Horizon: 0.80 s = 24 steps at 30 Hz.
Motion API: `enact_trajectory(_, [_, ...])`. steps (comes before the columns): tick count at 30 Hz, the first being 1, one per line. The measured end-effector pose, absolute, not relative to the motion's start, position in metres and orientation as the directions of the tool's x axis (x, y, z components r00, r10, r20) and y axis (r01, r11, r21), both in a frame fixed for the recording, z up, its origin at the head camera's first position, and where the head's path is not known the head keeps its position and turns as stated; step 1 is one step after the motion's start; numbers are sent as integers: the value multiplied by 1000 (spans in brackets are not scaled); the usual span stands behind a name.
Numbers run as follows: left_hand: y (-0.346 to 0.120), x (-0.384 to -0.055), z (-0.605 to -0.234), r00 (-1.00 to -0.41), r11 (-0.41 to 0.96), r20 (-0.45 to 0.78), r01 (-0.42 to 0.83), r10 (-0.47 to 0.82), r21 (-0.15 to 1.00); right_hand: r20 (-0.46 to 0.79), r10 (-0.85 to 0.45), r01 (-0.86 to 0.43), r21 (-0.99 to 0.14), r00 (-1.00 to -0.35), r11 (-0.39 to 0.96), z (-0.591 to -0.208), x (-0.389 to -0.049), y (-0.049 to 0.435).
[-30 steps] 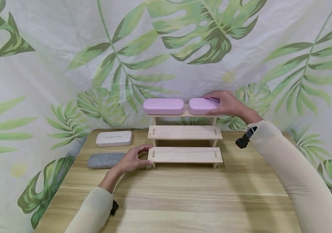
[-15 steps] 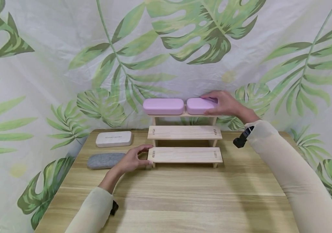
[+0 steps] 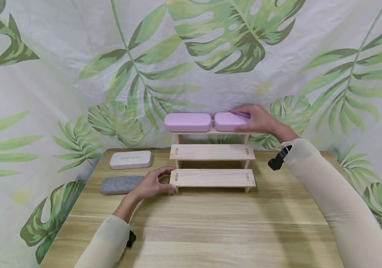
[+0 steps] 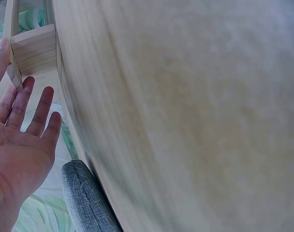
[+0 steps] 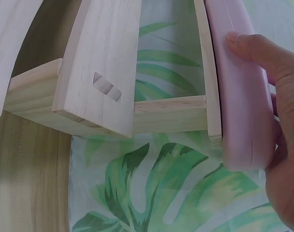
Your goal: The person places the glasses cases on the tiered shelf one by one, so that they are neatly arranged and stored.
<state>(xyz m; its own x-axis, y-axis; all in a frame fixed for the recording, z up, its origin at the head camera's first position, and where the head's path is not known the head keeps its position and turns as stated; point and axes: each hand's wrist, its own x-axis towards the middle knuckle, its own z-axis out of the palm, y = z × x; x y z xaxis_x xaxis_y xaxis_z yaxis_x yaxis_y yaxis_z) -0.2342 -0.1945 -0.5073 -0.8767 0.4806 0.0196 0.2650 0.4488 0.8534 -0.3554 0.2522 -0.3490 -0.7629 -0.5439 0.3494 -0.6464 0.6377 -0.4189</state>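
Relay: Go ahead, what have you got on the feed?

Operator: Widest first: the leaf-print backdrop (image 3: 60, 44) fills the rear, and the desk (image 3: 231, 230) runs out in front. On it stands the three-tier wooden rack (image 3: 212, 178), upright, stepping up toward the back.

Relay: And the hands?

Operator: I see the left hand (image 3: 151, 182) at the left end of the bottom tier, thumb at the front edge, fingertips at the back: a light steadying hold, I'd say. The right hand (image 3: 260, 119) is up top, gripping the right pink eyeglass case (image 3: 229, 123), thumb on the near face.

Relay: So how far along are we?

Operator: By my reading, the top tier is nearly finished. The left pink eyeglass case (image 3: 187, 123) sits up there with no hand on it, and its twin sits end to end with it, a narrow gap between. The one thing I'd call undone there is the grip, not yet released.

Relay: Anything off the rack?

Operator: Two. The gray fabric eyeglass case (image 3: 120, 185) lies on the desk, left of the rack, partly hidden by the left hand and wrist. Farther back lies the white eyeglass case (image 3: 131, 163). So I count two cases up, two down. Smallest of all, the lettering (image 3: 130, 157) on that white lid: I can't read it.
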Motion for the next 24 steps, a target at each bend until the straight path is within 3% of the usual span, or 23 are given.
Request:
enact_trajectory(12, [-193, -235, -507, -867, 442, 44, 297, 497, 846, 418, -585, -717, -340, -695, 609, -341, -341, 264])
enact_trajectory(24, [-194, -237, -501, -856, 459, 38, 313, 515, 832, 462, -581, -729, -267, -670, 630, -335, -308, 281])
